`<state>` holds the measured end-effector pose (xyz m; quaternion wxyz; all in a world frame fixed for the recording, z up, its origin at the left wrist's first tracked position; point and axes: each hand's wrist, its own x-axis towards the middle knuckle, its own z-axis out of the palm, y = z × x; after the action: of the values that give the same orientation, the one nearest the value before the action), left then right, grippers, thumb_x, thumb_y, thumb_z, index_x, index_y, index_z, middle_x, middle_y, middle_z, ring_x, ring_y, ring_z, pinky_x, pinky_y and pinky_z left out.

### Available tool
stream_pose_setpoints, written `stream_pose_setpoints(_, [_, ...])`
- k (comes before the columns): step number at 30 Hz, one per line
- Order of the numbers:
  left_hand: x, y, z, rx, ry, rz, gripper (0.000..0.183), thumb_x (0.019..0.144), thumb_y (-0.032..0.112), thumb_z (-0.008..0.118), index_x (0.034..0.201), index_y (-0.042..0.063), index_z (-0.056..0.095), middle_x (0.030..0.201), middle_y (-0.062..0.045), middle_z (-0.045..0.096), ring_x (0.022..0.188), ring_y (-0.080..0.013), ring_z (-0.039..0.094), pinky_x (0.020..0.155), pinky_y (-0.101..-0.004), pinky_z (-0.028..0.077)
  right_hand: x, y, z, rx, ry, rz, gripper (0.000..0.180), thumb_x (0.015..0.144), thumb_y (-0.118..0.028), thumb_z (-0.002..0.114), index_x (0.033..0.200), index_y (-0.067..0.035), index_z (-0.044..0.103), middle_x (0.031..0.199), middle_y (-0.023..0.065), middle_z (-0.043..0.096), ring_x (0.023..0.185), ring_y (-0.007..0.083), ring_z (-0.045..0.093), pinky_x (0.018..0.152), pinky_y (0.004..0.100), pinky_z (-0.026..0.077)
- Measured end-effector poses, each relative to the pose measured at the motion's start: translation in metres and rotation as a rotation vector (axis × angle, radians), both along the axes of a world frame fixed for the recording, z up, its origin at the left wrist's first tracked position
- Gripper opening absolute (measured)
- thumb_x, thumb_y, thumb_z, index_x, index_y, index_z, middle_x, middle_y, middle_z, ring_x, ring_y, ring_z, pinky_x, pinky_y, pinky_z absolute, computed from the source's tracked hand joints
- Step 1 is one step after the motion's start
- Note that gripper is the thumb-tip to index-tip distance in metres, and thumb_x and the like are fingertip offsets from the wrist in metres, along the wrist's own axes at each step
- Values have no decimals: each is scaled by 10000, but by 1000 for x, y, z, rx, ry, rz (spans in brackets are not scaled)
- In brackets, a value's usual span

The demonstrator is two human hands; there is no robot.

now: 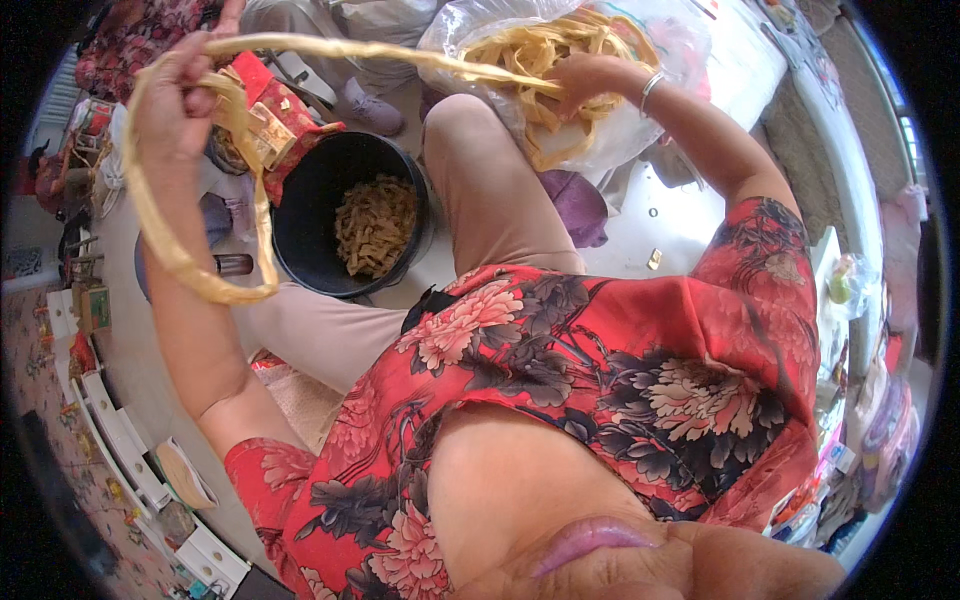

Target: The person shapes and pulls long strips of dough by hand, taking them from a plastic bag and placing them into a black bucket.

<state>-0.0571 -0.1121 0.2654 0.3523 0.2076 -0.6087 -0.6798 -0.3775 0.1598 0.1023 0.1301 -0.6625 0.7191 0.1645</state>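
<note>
My left hand [182, 101], raised at the upper left, is closed on a long pale-yellow flat strip [345, 49]. Part of the strip hangs in a large loop beside my left forearm. From that hand it stretches across to my right hand [581, 82], whose fingers are around it over a clear plastic bag [457, 34]. Tangled yellow strips [559, 146] fill the bag. Between my knees and the red cloth stands a black bucket [304, 240] holding many short cut pieces [377, 225] of similar material. What the strip is made of, I cannot tell.
A red cloth [300, 139] with a small wooden block [271, 135] on it lies left of the bucket's top. Another person's shoe [375, 109] is beyond the bucket. A small yellow piece [655, 259] lies on the floor at right. White furniture [127, 442] lines the lower left.
</note>
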Motion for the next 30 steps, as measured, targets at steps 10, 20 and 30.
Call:
stream_pose_setpoints(10, [-35,49,-87,67,-98,-220,62,787,80,600,775,58,543,602,20,467,415,-10,340,338,-137,237,-113,55,-1,-228,352,-519,344,738,-316,609,978,-70,582,947,116,612,920,262,588,759,374,468])
stream_pose_setpoints(20, [-31,41,-100,249,-116,-173,100,791,105,601,854,50,547,625,18,482,448,-13,365,352,-141,245,105,7,-30,-436,131,51,262,700,-148,526,950,-89,578,991,105,502,966,255,478,754,413,438])
stream_pose_setpoints(30, [-26,36,-139,148,-329,-124,109,786,130,606,837,36,582,583,19,515,400,-1,357,333,-124,233,45,54,-52,-507,-419,-139,37,664,1,481,699,-8,491,642,194,542,653,371,562,569,425,443])
